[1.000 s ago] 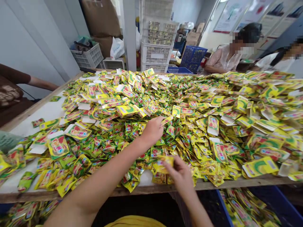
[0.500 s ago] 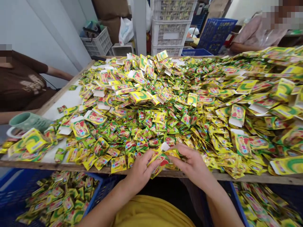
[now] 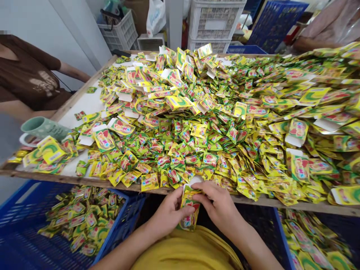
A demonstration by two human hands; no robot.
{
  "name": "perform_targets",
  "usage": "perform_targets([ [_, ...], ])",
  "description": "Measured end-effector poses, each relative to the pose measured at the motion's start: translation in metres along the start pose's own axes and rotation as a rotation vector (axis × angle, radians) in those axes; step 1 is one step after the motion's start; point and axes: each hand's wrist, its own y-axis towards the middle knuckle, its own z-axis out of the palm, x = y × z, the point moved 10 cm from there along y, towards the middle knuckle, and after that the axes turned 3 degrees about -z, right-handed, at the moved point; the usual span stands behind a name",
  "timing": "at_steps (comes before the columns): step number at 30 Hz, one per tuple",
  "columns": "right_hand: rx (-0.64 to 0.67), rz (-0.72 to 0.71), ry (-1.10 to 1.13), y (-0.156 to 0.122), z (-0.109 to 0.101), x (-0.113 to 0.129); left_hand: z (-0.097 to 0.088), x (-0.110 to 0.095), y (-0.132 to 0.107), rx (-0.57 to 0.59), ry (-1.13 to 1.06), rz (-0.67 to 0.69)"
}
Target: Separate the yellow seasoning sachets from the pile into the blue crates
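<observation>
The left hand [image 3: 168,214] and right hand [image 3: 218,202] grip a yellow-and-green printed packet [image 3: 189,213] between their fingers, holding it upright just below the edge of a wooden table [image 3: 84,180] heaped with matching sachets [image 3: 197,138].

sachets [image 3: 180,123] heaped on the table [image 3: 81,112], mug [image 3: 42,128] at its left end, crates [image 3: 22,210] beneath both sides

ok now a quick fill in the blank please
The packet between the left hand and right hand has a ____ tab on top. The mug near the left edge of the table is pale ____. The crate below the table, left of the hands, is ____. The co-worker at left wears a ____ top.

Missing words: white; green; blue; brown
</observation>
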Motion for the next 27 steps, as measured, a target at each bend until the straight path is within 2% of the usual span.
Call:
perform_targets([
  [2,0.010,-0.007,-0.055,0.000,0.001,0.003,0.000,-0.003,-0.002,-0.006,0.027,-0.007],
  [6,0.169,-0.065,-0.067,-0.005,0.018,0.009,0.001,-0.004,-0.003,0.004,0.022,-0.006],
  [8,0.106,-0.005,0.033,-0.010,0.014,0.002,-0.001,0.000,-0.005,-0.009,-0.021,-0.026],
  [10,-0.072,0.169,0.212,-0.020,0.002,-0.018,-0.007,0.005,-0.007,-0.056,-0.125,-0.062],
  [12,-0.181,0.406,0.491,-0.035,0.006,-0.044,-0.010,0.010,-0.010,-0.080,-0.271,-0.127],
  [13,-0.170,0.521,0.645,-0.042,0.018,-0.053,-0.008,0.013,-0.011,-0.068,-0.329,-0.173],
  [15,-0.066,0.696,0.893,-0.052,0.047,-0.057,-0.005,0.017,-0.013,-0.026,-0.354,-0.264],
  [17,0.012,0.771,0.968,-0.055,0.063,-0.054,-0.009,0.017,-0.012,-0.032,-0.299,-0.312],
  [19,-0.023,0.732,0.889,-0.049,0.058,-0.054,-0.021,0.012,-0.008,-0.103,-0.207,-0.283],
  [23,-0.112,0.543,0.674,-0.033,0.033,-0.046,-0.042,-0.008,-0.005,-0.235,0.037,-0.104],
  [27,-0.095,0.591,0.668,-0.034,0.031,-0.049,-0.043,-0.017,-0.005,-0.264,0.172,-0.010],
])
